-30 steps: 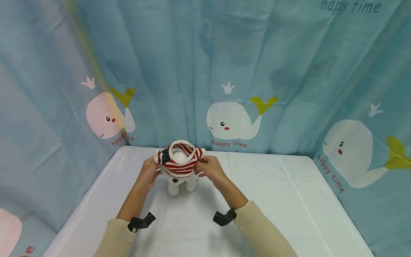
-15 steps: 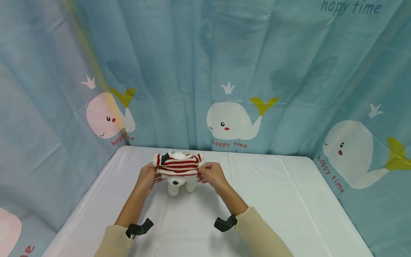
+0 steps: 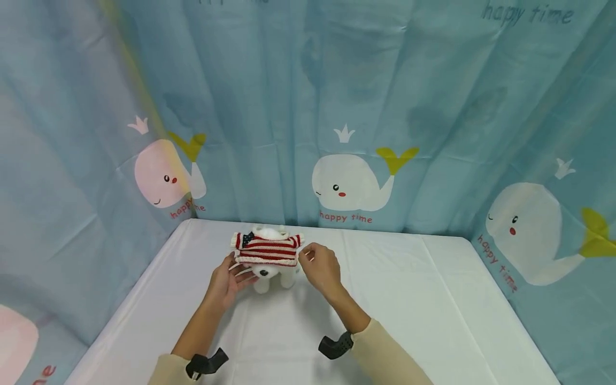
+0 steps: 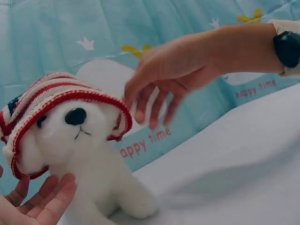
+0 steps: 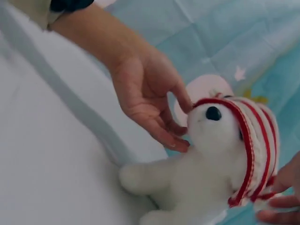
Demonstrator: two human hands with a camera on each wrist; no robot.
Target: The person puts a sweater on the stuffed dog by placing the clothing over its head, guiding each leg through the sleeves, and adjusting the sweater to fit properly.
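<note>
A white plush dog (image 4: 110, 187) stands on the table, with a knitted sweater (image 3: 267, 251) in red and white stripes pulled over the top of its head. The sweater's hem lies just above the black nose, and a dark starry patch shows on one side. At the dog's chin my left hand (image 5: 150, 96) has its fingers loosely spread, thumb tip right at the hem. My right hand (image 4: 171, 68) is beside the opposite end of the hem, fingers hanging relaxed; its fingertips (image 5: 274, 213) appear close to the knit in the right wrist view.
White cloth covers the table (image 3: 409, 299). Behind it and along both sides hangs a blue curtain (image 3: 269, 107) printed with whales. A black device (image 3: 207, 363) is strapped at my left wrist, another black device (image 3: 335, 345) at my right.
The sweater's open neck has tipped back and its striped front has come down over the dog's head. My left fingers have since spread under the muzzle; my right hand has eased slightly away.
</note>
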